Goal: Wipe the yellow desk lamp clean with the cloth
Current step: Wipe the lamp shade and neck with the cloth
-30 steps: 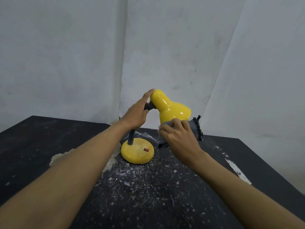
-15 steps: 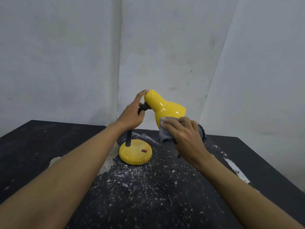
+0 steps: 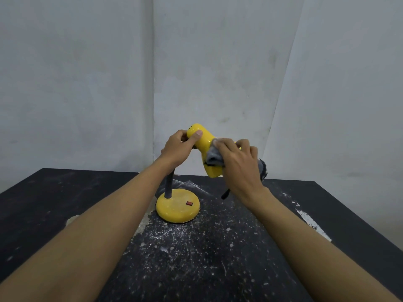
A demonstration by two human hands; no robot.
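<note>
The yellow desk lamp point(image 3: 204, 139) stands near the middle back of the black table, its round base point(image 3: 177, 207) carrying a small red switch and a grey neck rising from it. My left hand point(image 3: 179, 147) grips the narrow top end of the shade, thumb across it. My right hand point(image 3: 238, 162) presses a grey cloth point(image 3: 214, 158) against the shade's upper side; the cloth's frayed end point(image 3: 262, 171) sticks out behind my knuckles. The shade's mouth is hidden behind my right hand.
The black table point(image 3: 65, 203) is speckled with white dust and flakes, thickest in front of the lamp base. A pale chipped patch point(image 3: 73, 219) lies left of the base. White walls meet in a corner close behind the table.
My right hand has slid the cloth from the shade's lower rim up onto its upper side. My left hand has closed more fully around the shade's top, thumb now over it.
</note>
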